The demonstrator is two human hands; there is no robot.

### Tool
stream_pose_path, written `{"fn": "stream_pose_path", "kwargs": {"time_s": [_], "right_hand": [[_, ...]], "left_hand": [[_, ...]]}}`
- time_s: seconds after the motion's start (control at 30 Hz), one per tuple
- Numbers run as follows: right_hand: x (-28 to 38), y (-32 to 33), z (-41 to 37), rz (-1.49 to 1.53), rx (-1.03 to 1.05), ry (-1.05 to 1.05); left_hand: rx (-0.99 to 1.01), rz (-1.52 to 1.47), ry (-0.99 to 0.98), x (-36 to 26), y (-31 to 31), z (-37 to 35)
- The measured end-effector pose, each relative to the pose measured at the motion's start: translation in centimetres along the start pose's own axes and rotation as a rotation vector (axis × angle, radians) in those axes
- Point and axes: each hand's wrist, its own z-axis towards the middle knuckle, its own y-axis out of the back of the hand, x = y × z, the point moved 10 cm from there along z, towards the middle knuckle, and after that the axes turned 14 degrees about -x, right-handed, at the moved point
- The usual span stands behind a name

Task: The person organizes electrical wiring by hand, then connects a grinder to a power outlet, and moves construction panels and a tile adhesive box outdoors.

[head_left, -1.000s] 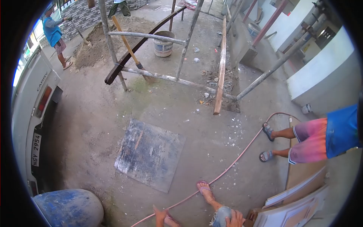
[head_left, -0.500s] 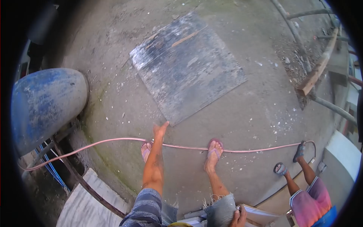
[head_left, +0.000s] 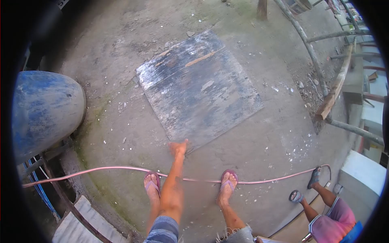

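A flat, square, weathered wooden board [head_left: 202,91], grey-black with pale worn patches, lies on the concrete ground in front of me. My left hand [head_left: 178,148] reaches down to its nearest corner, fingers and thumb apart. Slight blur hides whether the fingertips touch the board. A grey striped sleeve [head_left: 163,229] covers that arm. My right hand is out of the picture.
A pink hose [head_left: 101,167] crosses the ground by my sandalled feet [head_left: 229,180]. At left stands a blue drum [head_left: 48,111]. Poles and a wooden beam [head_left: 334,95] line the right side. Another person's legs [head_left: 318,202] show at lower right.
The view has tilted up, so the board and feet sit lower. My left hand has shifted slightly forward at the board's corner, its fingers spreading. My right hand, earlier by my knee, has left view.
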Motion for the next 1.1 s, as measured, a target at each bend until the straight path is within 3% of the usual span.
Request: {"fn": "stream_pose_path", "kwargs": {"time_s": [0.03, 0.1, 0.13, 0.2, 0.3, 0.4, 0.47, 0.6, 0.67, 0.8, 0.93, 1.0, 1.1], "right_hand": [[0.0, -0.1, 0.2, 0.009, 0.027, -0.005], [-1.7, 2.8, 0.2, 0.175, 0.161, -0.129], [-3.9, 6.7, -1.0, 0.27, 0.247, -0.236], [-7.5, 19.9, -4.4, 0.416, 0.447, -0.497], [-10.2, 35.3, -8.5, 0.47, 0.569, -0.698], [-9.9, 38.2, -6.2, 0.42, 0.481, -0.591], [-12.4, 35.6, -9.4, 0.454, 0.484, -0.632], [-13.0, 36.5, -10.7, 0.365, 0.501, -0.702], [-13.2, 36.8, -11.5, 0.341, 0.519, -0.722], [-13.0, 36.2, -12.1, 0.304, 0.54, -0.721], [-12.9, 35.4, -14.1, 0.212, 0.547, -0.704], [-12.1, 35.5, -14.1, 0.187, 0.595, -0.706], [-11.7, 34.8, -14.2, 0.169, 0.616, -0.688]], "left_hand": [[-0.059, -0.074, 0.043, 0.6, 0.2, 0.9], [0.477, -0.693, 0.202, 3.3, -6.1, 2.8], [0.587, -0.765, 0.243, 0.5, -6.9, 0.6], [0.741, -0.828, 0.351, 0.1, -1.0, -2.8], [0.743, -0.843, 0.212, -4.9, 6.0, -6.0], [0.56, -0.757, -0.205, -15.5, 17.8, -9.6], [0.463, -0.687, -0.411, -23.3, 25.7, -13.8], [0.162, -0.243, -0.783, -32.7, 37.1, -24.8], [0.123, -0.239, -0.932, -32.4, 42.7, -31.5], [0.194, -0.009, -0.958, -26.4, 43.4, -35.2], [0.534, 0.226, -0.951, -15.1, 33.8, -36.0], [0.343, 0.176, -1.076, -9.0, 29.2, -36.2], [0.333, 0.212, -1.134, -4.3, 26.0, -38.4]]}}
